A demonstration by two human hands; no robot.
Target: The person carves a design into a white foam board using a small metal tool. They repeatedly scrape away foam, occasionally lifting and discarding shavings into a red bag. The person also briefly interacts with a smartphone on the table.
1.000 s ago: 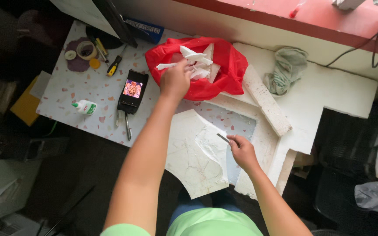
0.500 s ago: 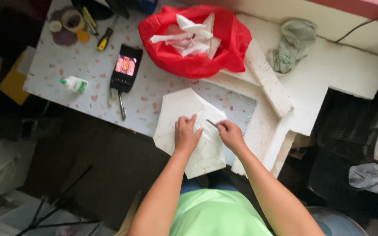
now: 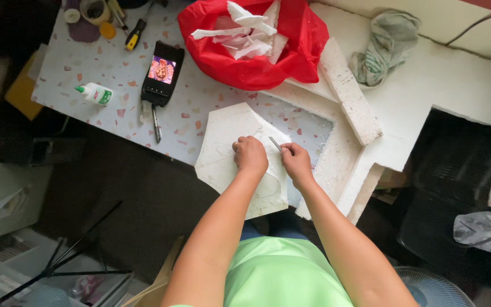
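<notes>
Two hands were kept on the white sheet (image 3: 223, 153) at the worktop's near edge, half of it hanging over. The left hand (image 3: 250, 154) was curled, fingers together, pressed flat on the sheet; the right hand (image 3: 296, 163) was pinched on a thin blade (image 3: 275, 144). Blade's long axis ran diagonally, tip pointed up-left. No finished cut line was visible, so most cutting probably remained. Scraps were already piled in the red bag (image 3: 302, 40).

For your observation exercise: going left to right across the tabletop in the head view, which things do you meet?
Glue bottle → phone → red bag of white scraps → long white foam block → crumpled green cloth.
</notes>
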